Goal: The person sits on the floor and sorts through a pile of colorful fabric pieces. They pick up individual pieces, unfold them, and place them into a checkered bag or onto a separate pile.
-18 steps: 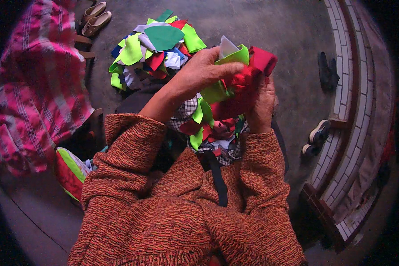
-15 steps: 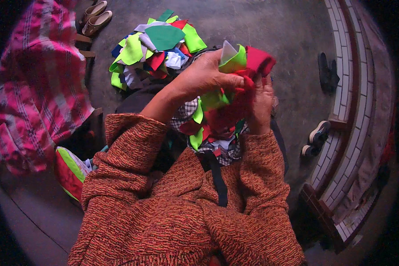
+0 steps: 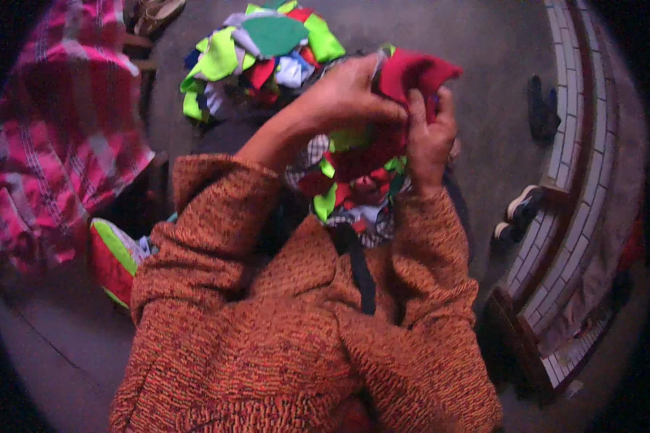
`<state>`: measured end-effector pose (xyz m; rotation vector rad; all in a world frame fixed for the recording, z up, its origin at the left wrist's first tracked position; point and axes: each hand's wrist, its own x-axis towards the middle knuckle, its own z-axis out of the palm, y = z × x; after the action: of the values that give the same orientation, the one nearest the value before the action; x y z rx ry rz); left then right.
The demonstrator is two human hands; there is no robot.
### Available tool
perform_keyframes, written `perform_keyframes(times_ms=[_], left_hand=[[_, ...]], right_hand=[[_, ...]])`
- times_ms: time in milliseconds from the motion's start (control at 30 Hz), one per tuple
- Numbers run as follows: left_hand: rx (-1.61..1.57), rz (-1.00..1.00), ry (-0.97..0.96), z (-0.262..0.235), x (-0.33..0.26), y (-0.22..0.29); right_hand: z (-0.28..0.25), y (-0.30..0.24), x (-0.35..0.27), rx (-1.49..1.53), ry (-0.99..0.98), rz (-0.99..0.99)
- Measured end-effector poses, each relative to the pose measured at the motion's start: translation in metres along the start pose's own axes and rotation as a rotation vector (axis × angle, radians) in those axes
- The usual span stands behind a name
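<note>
Grey concrete floor, scrap pile ahead, pink checked cloth at left, left hand and right hand both pinching a red cloth above the lap.

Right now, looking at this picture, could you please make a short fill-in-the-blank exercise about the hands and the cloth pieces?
1. Both hands, the left hand and the right hand, hold a piece of ____ cloth.
2. The pile of cloth scraps lies on the ____.
3. The person's sleeves are ____ knit.
4. The plaid fabric is on the person's ____ side.

Missing words: red; floor; orange; left
</note>
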<state>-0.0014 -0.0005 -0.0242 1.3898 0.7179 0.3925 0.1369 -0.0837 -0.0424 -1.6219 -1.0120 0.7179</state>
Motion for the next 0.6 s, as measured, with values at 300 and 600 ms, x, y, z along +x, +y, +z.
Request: perform_keyframes(times_ms=[300,600], left_hand=[[-0.347,0.304,0.391,-0.046,-0.009,0.014],[0.859,-0.063,0.868,-0.116,-0.057,0.018]], right_hand=[[-0.02,0.019,0.019,0.415,-0.125,0.212],[0.0,0.062,0.008,-0.059,-0.342,0.221]])
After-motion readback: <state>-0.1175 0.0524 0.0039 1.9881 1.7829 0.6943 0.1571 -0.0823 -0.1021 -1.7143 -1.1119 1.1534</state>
